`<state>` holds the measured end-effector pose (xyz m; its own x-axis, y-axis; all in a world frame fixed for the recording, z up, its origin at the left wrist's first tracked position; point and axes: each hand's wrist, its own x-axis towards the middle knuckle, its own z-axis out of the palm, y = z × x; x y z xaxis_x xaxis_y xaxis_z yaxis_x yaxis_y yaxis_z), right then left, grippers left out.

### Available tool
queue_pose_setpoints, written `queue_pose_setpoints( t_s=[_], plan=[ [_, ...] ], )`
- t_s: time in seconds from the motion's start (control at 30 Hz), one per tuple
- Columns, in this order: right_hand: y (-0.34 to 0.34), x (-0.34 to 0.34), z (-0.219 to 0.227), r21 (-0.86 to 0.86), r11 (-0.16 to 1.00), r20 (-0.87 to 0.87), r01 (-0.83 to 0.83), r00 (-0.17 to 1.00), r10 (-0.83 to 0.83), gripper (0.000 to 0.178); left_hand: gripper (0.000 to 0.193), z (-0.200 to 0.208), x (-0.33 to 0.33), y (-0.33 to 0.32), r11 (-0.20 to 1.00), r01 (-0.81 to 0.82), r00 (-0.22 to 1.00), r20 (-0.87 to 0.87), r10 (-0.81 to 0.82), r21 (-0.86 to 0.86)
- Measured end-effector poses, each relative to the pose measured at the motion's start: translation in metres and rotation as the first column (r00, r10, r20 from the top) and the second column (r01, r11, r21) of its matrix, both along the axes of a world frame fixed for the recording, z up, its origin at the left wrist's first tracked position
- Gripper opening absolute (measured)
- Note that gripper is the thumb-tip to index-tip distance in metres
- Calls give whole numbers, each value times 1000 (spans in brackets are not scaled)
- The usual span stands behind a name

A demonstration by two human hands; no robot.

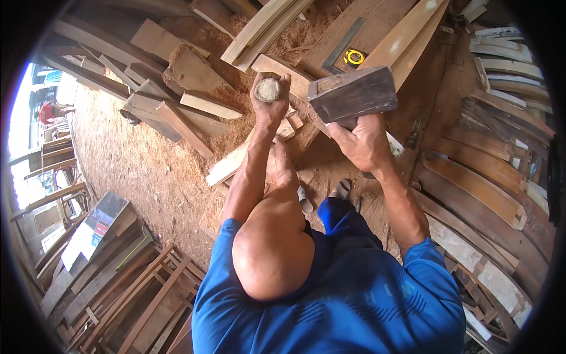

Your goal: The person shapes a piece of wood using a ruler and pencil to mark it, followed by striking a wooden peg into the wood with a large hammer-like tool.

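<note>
My left hand (pixel 272 114) is wrapped around an upright tool with a round, worn and frayed wooden end (pixel 268 90), likely a chisel handle; its lower part is hidden beneath the fist. My right hand (pixel 368 147) grips a dark wooden mallet (pixel 356 94) by its handle. The mallet's blocky head hangs to the right of the tool's end, apart from it. Below my left hand lies a pale piece of wood (pixel 228 165). My bare left foot (pixel 279 156) rests near it, with the knee bent up.
Boards (pixel 253 35) and sawdust lie ahead. A yellow tape measure (pixel 354 56) and a metal square (pixel 344 44) sit on a wide plank (pixel 377 15). Stacked timber (pixel 477 183) lines the right side; wooden frames (pixel 153 301) lean at lower left. A distant person (pixel 50 112) is at far left.
</note>
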<state>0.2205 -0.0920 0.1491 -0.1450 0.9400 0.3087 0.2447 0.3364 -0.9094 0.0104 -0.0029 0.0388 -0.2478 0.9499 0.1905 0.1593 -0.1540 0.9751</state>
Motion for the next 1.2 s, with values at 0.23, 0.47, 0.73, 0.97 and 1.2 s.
queue_pose_setpoints(
  t_s=[0.23, 0.47, 0.73, 0.97, 1.2],
  plan=[
    [3, 7, 19, 6, 999, -46, 46, 998, -46, 21, 14, -1, -4, 7, 961, 270, 956, -101, -274, -51],
    [11, 9, 35, 44, 987, -77, 158, 985, -154, 15, 13, -5, -3, 11, 936, 322, 925, -164, -344, -144],
    [53, -23, -24, -46, 998, 537, 52, 843, -20, 16, 25, -25, -10, 4, 911, 410, 879, -251, -405, -34],
    [30, -39, -24, -88, 995, 164, 51, 986, -36, 20, 21, -30, -20, 0, 995, 53, 998, -36, -56, -79],
    [6, -38, -70, -481, 861, -374, -167, 927, -29, 26, 26, 27, -1, -35, 985, 68, 992, 91, -83, 162]
  ],
)
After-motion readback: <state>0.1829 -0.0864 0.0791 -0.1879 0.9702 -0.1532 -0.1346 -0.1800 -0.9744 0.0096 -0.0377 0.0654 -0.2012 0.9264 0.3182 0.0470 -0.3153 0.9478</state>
